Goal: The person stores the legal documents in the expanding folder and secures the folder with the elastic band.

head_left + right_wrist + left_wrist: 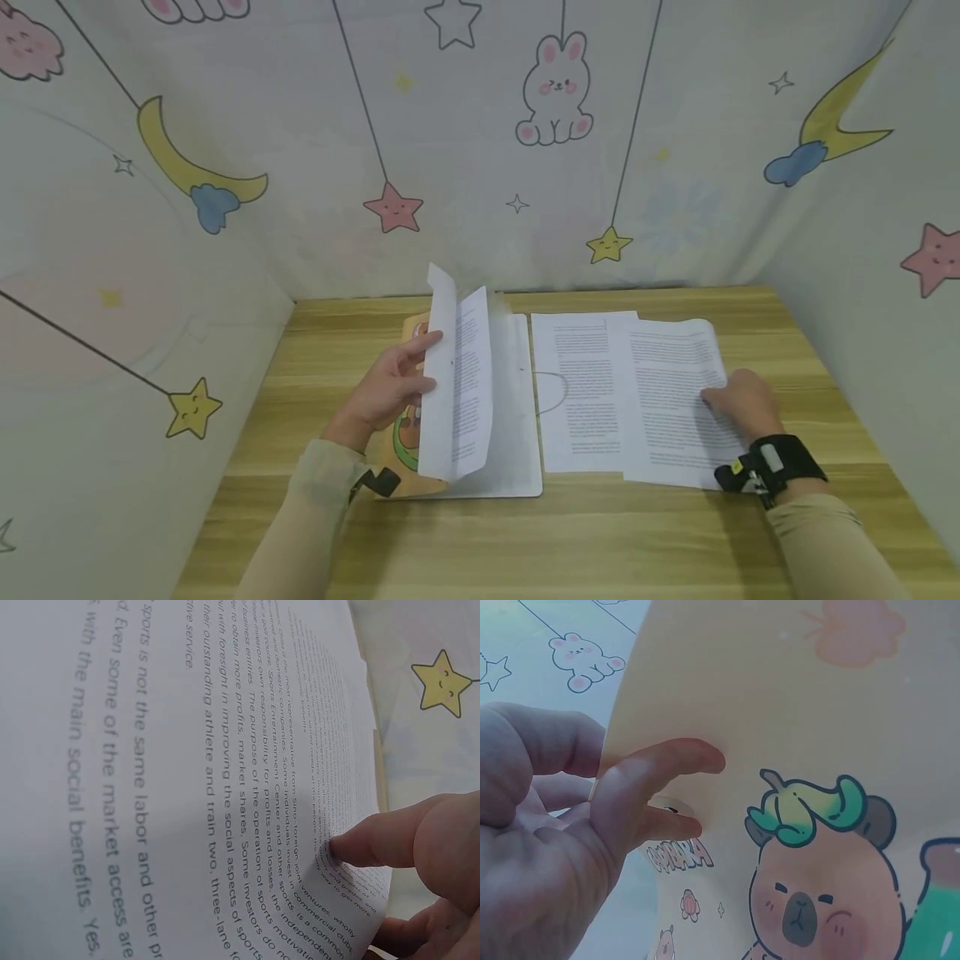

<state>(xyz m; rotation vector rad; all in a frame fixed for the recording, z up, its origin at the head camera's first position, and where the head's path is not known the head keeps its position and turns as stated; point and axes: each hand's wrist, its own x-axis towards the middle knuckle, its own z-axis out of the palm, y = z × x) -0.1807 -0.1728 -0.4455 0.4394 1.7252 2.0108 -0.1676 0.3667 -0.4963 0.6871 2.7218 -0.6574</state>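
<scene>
A folder with an orange capybara-print cover lies partly opened in the middle of the table. My left hand grips the raised cover's edge, the cover passing between thumb and fingers in the left wrist view. A printed page stands up inside the folder. To the right, my right hand pinches the right edge of a loose printed sheet, its thumb on the text side. That sheet curves up along its right edge and overlaps a second printed sheet.
A thin pale cord loop reaches from the folder over the second sheet. The wood-grain table is walled at the back and sides by white fabric printed with stars, moons and rabbits.
</scene>
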